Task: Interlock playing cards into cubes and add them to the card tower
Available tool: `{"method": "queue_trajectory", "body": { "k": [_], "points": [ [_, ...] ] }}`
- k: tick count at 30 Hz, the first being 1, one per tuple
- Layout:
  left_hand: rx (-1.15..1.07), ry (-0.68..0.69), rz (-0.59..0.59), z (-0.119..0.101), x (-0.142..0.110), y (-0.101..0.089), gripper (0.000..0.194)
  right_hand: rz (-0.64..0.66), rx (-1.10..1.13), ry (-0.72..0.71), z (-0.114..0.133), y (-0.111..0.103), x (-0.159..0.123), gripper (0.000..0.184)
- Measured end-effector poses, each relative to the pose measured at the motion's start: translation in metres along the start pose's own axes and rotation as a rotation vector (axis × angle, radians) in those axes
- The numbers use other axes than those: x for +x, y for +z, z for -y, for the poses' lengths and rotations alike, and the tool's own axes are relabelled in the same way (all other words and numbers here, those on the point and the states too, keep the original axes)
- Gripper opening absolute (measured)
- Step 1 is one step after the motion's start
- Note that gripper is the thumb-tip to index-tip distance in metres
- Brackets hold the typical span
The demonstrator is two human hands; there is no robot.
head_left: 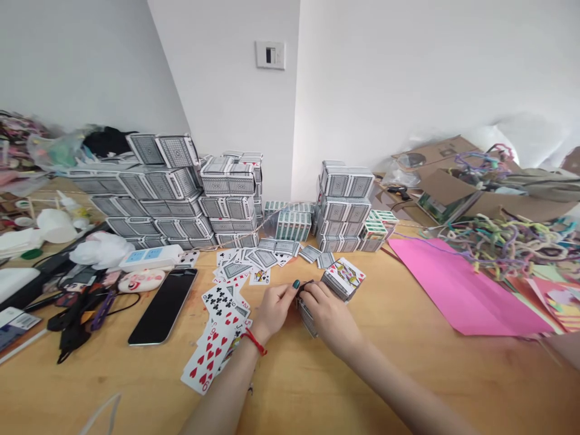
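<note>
Both hands are seen together at the middle of the wooden surface point(317, 386). A small deck of cards point(307, 315) is held between them, just above the surface. The fingers of the left hand point(272, 309) are curled narrowly against the deck's left end; a red string is worn on that wrist. The right hand point(330, 315) is laid over the deck, fingers closed on its top and right side, so most of the deck is hidden.

A second deck, face up point(344, 278), is noted just beyond the right hand, apart from it. Loose face-up cards point(217, 332) are spread to the left of the left hand, with face-down cards point(254, 258) scattered behind them. A black phone point(164, 305) is laid flat further left. Stacked card boxes point(167, 199) are piled along the wall, with a second, smaller stack point(342, 205) to the right of centre. A pink paper sheet point(457, 290) is observed well to the right, beside tangled coloured cords point(507, 241).
</note>
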State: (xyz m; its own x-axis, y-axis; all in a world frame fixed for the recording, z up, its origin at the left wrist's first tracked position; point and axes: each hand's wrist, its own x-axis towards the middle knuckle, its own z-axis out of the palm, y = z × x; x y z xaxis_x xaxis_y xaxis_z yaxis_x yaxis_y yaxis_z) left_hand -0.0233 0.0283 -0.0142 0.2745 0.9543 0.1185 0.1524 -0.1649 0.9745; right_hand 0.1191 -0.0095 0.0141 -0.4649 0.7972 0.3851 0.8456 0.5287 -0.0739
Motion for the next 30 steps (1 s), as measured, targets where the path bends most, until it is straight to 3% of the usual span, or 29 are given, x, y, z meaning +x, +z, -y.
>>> {"method": "queue_trajectory", "body": {
  "k": [11, 15, 18, 20, 30],
  "points": [
    [0.053, -0.016, 0.022, 0.002, -0.001, -0.003, 0.039, -0.167, 0.017, -0.039, 0.000, 0.004, -0.008, 0.023],
    [-0.101, 0.023, 0.145, 0.001, 0.000, -0.010, 0.033, -0.177, 0.022, 0.005, 0.000, 0.006, -0.010, 0.020],
    [-0.190, 0.060, 0.284, 0.003, 0.002, -0.010, 0.051, -0.191, -0.006, 0.039, 0.001, 0.007, -0.011, 0.018],
    [-0.171, 0.086, 0.301, 0.005, 0.003, -0.008, 0.057, -0.207, -0.022, 0.053, 0.001, 0.008, -0.012, 0.018],
    [-0.075, 0.105, 0.367, 0.000, 0.001, -0.008, 0.047, -0.387, 0.037, -0.041, -0.010, 0.017, -0.024, 0.019]
  ]
}}
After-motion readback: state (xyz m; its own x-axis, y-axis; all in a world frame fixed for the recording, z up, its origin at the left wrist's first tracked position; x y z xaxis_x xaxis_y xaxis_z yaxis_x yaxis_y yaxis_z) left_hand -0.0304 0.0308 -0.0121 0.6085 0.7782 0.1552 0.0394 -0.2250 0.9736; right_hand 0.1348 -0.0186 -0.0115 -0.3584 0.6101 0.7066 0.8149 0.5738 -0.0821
